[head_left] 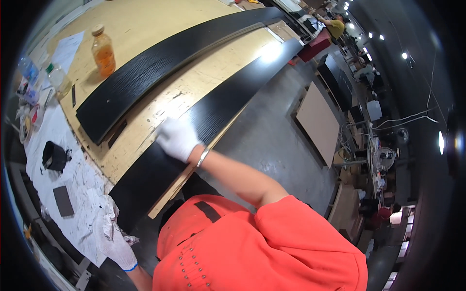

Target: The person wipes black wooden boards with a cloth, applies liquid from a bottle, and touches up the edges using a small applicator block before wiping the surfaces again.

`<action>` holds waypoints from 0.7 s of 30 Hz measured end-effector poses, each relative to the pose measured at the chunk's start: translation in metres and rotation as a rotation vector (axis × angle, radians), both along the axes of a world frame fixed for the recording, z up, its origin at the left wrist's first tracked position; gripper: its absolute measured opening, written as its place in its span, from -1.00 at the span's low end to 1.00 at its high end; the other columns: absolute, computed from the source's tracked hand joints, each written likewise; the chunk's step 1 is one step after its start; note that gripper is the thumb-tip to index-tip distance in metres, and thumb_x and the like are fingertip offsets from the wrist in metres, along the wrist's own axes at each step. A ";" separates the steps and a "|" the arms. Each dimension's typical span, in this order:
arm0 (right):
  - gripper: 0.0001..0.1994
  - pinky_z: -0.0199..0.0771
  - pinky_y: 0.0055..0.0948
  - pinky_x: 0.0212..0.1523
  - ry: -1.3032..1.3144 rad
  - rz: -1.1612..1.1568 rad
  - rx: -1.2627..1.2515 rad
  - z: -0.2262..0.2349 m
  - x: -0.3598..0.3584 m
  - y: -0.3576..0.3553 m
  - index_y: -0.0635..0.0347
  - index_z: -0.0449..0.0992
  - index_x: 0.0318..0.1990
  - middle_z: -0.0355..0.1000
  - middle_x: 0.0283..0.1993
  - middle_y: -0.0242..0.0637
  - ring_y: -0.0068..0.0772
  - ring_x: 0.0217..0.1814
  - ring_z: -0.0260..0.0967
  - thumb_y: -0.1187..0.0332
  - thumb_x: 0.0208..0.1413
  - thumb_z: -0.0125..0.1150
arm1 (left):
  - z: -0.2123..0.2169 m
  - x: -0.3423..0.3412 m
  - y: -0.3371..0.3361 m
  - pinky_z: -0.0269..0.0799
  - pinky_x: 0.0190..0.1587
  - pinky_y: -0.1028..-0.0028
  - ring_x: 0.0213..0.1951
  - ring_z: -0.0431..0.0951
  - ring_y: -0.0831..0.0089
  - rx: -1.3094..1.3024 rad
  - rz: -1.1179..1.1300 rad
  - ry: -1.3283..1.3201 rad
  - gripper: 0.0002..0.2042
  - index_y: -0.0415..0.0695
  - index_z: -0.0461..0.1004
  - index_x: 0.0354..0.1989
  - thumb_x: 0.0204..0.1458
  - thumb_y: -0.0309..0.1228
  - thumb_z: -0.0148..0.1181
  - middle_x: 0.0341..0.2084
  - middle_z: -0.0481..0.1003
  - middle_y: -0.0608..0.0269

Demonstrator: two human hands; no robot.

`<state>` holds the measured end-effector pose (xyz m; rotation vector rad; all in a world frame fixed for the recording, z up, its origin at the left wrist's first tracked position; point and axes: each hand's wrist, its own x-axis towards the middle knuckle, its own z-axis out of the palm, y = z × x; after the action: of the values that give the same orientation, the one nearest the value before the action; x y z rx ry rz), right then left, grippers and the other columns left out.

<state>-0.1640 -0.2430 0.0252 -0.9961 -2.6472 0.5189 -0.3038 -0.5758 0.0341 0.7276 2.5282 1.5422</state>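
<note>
We see the near black board [221, 107] on the yellow desk [131, 29], along the side next to the person; a pale wood strip [171, 193] shows along its edge; the right hand [178, 139], in a white glove, is on or just over this board; the glove is blurry, so we cannot tell if its grip is spread or pinching a thing; the left hand [115, 242], in a white glove too, is low beside the desk, by a crumpled white cloth [110, 207]; we cannot tell if that grip is pinching the cloth.

We see the far black board [160, 60] lying apart from the near one; past its left end stand a bottle of orange drink [104, 57] and a clear bottle with a green cap [59, 83]; a black pot [54, 156] and a dark flat piece [63, 201] sit on a white sheet [86, 194].
</note>
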 end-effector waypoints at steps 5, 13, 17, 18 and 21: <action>-0.78 0.59 -0.14 -0.08 -0.050 -0.472 0.116 0.000 0.077 0.141 0.09 0.70 -0.35 0.58 -0.21 -0.04 -0.01 -0.12 0.56 0.19 0.10 0.21 | 0.011 0.010 0.058 0.48 -0.03 0.31 -0.17 0.59 0.20 -0.054 -0.264 0.048 -0.66 -0.35 0.56 0.06 0.08 -0.73 0.16 -0.18 0.60 0.02; -0.81 0.61 -0.11 -0.09 -0.056 -0.335 0.167 -0.021 0.131 0.222 -0.11 0.72 -0.30 0.58 -0.15 -0.21 -0.02 -0.11 0.56 0.21 0.13 0.15 | 0.032 0.089 0.236 0.45 -0.05 0.26 -0.17 0.57 0.10 -0.046 -0.505 0.204 -0.63 -0.25 0.57 0.01 -0.02 -0.71 0.28 -0.21 0.59 0.05; -0.80 0.58 -0.10 -0.10 -0.039 -0.544 0.162 -0.017 0.207 0.344 0.00 0.72 -0.33 0.58 -0.27 -0.11 -0.02 -0.14 0.56 0.17 0.11 0.25 | 0.021 0.136 0.352 0.39 0.11 0.22 0.00 0.50 0.04 -0.282 -0.624 0.261 -0.50 -0.17 0.50 0.17 -0.03 -0.60 0.31 -0.04 0.56 0.04; -0.81 0.58 -0.10 -0.11 -0.017 -0.514 0.132 -0.014 0.207 0.349 -0.01 0.72 -0.33 0.58 -0.28 -0.11 -0.02 -0.15 0.55 0.17 0.10 0.24 | 0.018 0.150 0.379 0.34 0.19 0.21 0.09 0.47 0.03 -0.352 -0.655 0.306 -0.42 -0.13 0.44 0.26 -0.03 -0.56 0.32 0.05 0.53 0.05; -0.86 0.57 -0.14 -0.14 -0.137 0.001 0.084 -0.015 0.186 0.307 -0.07 0.65 -0.37 0.51 -0.32 -0.21 -0.07 -0.20 0.50 0.18 0.03 0.24 | -0.014 0.175 0.420 0.27 0.29 0.10 0.24 0.37 -0.02 -0.510 -0.656 0.523 -0.31 -0.07 0.31 0.39 -0.01 -0.42 0.33 0.20 0.42 0.03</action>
<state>0.0218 0.0643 0.0104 -1.0395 -2.7637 0.3485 -0.1288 -0.1559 0.0201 1.7871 2.4072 0.5122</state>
